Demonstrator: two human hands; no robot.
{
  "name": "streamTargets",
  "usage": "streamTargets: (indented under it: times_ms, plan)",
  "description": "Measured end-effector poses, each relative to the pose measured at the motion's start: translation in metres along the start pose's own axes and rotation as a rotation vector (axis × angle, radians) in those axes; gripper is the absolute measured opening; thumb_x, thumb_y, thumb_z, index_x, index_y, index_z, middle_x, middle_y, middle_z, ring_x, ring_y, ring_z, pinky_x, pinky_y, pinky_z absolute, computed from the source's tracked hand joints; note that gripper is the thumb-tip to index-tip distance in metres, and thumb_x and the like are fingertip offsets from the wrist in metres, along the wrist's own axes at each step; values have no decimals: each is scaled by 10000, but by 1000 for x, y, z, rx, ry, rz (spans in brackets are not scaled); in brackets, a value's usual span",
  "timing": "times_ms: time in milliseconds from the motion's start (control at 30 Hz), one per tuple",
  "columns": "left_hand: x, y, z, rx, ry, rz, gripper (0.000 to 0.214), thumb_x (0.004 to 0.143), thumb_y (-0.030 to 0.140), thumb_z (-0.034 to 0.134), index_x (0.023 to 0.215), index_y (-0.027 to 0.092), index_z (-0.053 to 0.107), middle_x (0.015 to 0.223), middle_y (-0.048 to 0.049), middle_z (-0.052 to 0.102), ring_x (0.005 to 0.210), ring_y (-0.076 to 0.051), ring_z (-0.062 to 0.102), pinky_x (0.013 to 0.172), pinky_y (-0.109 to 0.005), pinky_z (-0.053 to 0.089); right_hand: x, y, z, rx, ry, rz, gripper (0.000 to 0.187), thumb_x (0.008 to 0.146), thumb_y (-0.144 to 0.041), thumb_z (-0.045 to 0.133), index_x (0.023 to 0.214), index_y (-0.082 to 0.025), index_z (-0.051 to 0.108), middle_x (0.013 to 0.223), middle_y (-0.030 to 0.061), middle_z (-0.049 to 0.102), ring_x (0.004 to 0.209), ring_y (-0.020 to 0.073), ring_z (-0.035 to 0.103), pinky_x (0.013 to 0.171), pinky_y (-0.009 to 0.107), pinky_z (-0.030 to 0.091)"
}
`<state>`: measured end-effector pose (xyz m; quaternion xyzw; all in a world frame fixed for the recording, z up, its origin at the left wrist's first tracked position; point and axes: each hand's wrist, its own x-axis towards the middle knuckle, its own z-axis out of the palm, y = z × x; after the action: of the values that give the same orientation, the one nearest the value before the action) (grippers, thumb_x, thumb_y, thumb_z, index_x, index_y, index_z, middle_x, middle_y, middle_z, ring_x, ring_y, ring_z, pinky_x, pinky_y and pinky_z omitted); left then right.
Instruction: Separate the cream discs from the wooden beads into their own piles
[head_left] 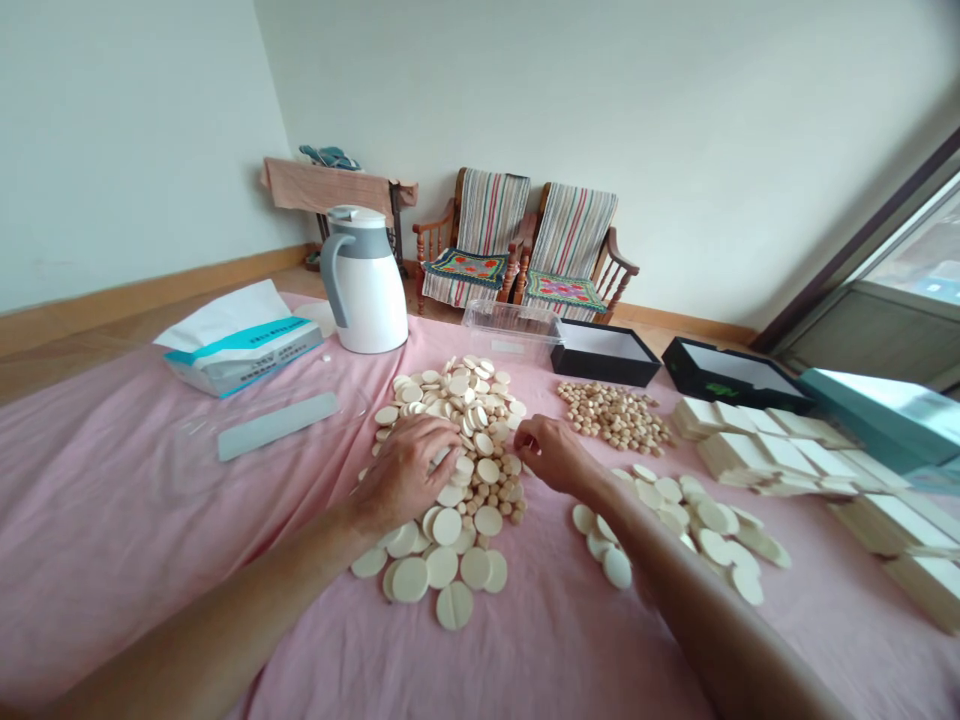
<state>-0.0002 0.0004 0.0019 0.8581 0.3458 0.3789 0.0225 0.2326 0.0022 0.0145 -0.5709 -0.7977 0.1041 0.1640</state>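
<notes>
Forearms (255,605) stretched forward; left grip (409,465) palm down; right grip (555,453) loosely curled.

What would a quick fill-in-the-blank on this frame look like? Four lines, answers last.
1. The left hand is at a mixed pile of pale discs and small beads; the hand nearer the separate bead pile is the person's ____ one.
2. The flat discs are ____ in outline.
3. The white jug has a ____ handle.
4. The cloth under the piles is ____.

Answers: right; round; grey; pink.
</notes>
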Motion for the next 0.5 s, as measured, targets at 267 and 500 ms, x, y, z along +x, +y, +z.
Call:
streamTargets:
  times_ms: [267, 500]
  plan:
    - [1, -1, -2, 14, 6, -14, 129, 828, 147, 547, 872, 182, 663, 960, -71, 688, 955, -206, 623, 888, -380, 477, 0, 47, -24, -135, 290, 148, 228, 746, -69, 497, 900, -136, 653, 940, 102, 620, 800, 174, 566, 704, 267, 407]
    - [1, -1, -3, 11, -15, -20, 125, 842, 159, 541, 872, 179, 661, 970, -69, 687, 963, -203, 620, 890, -377, 476, -13, 16, -26, 58, -216, -44, 271, 691, -174, 669, 958, -160, 623, 921, 57, 633, 800, 166, 576, 712, 269, 430]
